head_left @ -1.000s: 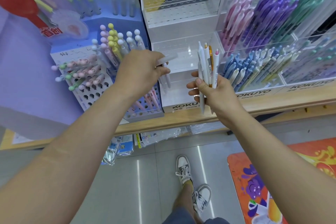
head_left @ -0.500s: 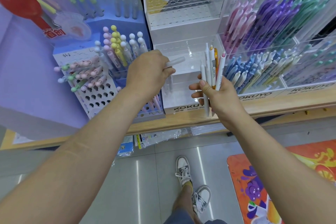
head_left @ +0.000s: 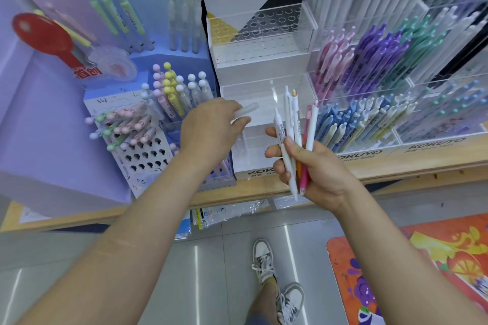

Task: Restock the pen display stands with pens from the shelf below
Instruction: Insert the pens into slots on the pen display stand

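My right hand (head_left: 320, 169) grips a bundle of several pens (head_left: 293, 126), mostly white with one orange and one pink, fanned upright in front of the clear acrylic display stand (head_left: 253, 163). My left hand (head_left: 211, 129) pinches a single white pen (head_left: 245, 109), its end pointing right over the stand's empty lower tier. The upper tier (head_left: 264, 34) with its rows of round holes holds no pens. The shelf below shows only some plastic packets (head_left: 224, 212) under the wooden edge.
A blue perforated stand (head_left: 148, 150) with pastel ball-topped pens stands at left. Clear bins of pink, purple, green and blue pens (head_left: 369, 79) fill the right. The wooden shelf edge (head_left: 237, 192) runs across. Below are my shoes (head_left: 266, 264) and an orange floor mat (head_left: 422, 272).
Both hands have held their pens throughout. The left hand's pen has stayed near the stand's lower tier; the view has shifted slightly upward.
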Available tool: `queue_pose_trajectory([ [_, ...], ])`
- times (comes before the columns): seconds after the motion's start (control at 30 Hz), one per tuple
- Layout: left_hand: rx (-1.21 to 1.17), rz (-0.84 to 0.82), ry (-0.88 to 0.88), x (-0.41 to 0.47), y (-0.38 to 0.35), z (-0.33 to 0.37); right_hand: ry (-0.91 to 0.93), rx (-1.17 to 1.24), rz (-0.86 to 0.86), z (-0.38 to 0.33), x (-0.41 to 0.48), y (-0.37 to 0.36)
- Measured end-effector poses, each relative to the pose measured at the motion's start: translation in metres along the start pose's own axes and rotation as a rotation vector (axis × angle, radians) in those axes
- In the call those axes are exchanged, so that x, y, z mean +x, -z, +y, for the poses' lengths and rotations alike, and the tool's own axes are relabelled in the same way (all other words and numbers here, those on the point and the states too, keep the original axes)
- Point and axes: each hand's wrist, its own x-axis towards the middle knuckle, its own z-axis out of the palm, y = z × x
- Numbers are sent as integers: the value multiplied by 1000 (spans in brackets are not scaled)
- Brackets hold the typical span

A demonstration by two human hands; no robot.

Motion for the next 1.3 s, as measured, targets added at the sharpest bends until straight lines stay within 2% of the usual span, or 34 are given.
queue_pose_trajectory([
  [0.07,-415,49,137,-5,11,10,1,12,-42,-2,-5,-3],
  [0.13,-858,-54,293,-11,25,25,5,-5,-74,-3,-10,-5],
  [0.17,-990,-144,340,-14,31,31,3,-17,-90,-4,-12,-6],
  [0.23,-1092,-276,344,-20,37,40,-2,-29,-119,-5,-16,-9],
  [0.3,-1134,-281,326,-23,40,44,-10,-42,-127,-6,-19,-12],
  [0.5,-963,41,345,-28,54,34,0,-267,3,-3,-29,-8],
  [0.57,-933,-6,307,-29,62,32,10,-231,49,1,-31,-6],
  [0.67,-968,-189,225,-30,73,27,18,-121,50,4,-31,-5],
  [0.77,-949,-200,198,-22,78,20,16,-229,64,0,-28,-6],
  [0.83,-913,-143,184,-13,79,18,38,-348,226,-4,-22,-7],
  [0.93,-725,30,149,3,81,9,131,-521,560,-4,-10,0],
  [1.0,-577,40,95,10,76,5,189,-538,651,-2,-6,5],
  [1.13,-387,-57,-7,15,51,5,209,-463,656,2,-4,5],
  [1.3,-278,-180,-62,15,31,3,200,-416,664,7,-2,2],
])
